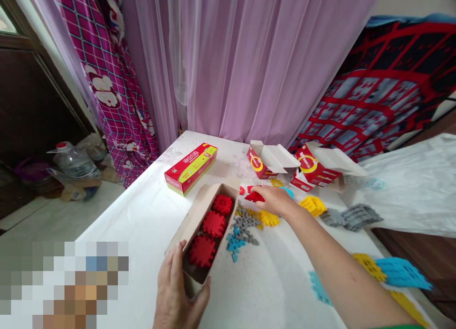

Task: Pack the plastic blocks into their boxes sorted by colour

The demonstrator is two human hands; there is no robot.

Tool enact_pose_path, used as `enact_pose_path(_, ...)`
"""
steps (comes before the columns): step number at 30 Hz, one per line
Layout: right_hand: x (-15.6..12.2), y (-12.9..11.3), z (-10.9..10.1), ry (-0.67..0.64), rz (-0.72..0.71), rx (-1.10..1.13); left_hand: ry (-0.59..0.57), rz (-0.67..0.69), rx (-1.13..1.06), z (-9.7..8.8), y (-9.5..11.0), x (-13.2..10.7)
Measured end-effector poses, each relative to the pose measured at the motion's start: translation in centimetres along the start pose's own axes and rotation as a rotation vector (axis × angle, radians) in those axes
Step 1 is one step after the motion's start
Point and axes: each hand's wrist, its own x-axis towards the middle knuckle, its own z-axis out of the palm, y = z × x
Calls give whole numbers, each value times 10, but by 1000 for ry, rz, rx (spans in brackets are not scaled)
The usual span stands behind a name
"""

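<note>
Head view shows both hands at work over a white surface [274, 277]. The left hand [181, 286] has its grip around the near end of an open box [194, 217], fingers along one wall and thumb on the other side. Inside that box three red stacks [213, 224] with toothed edges sit in a row from near to far. The right hand [276, 200] reaches beyond the box's far right side, its grip narrow, fingers closed on red pieces [254, 196]. Just beside the box lie loose gray pieces [247, 224] and blue pieces [235, 242], with a yellow stack [270, 218] near them. A closed red-and-green box [191, 169] rests behind the open one, to the left; two red cartons [313, 171] with raised flaps stand past the right hand. Gray stacks [360, 217] and a blue stack [404, 272] lie farther right, past the forearm.
</note>
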Motion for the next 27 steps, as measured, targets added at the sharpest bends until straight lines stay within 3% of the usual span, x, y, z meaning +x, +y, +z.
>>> enact_pose_path(4, -26, -29, -32, 149, -197, 139, -4, -5, -5, 0, 2, -1)
enact_pose_path(7, -40, -70, -51, 112, -405, 141, -6, -12, -20, 0, 3, -1)
enact_pose_path(10, -45, -107, -53, 34, -549, 61, 5, 1, -23, 1, 2, -1)
enact_pose_path(13, -46, -128, -47, -5, -639, -17, 10, 0, -24, 3, 1, -1)
enact_pose_path(20, -43, -128, -44, -40, -729, 49, 4, -21, -29, 3, 2, -2)
enact_pose_path(27, -30, -99, -41, 59, -592, 186, -6, -27, -39, 3, 1, -2)
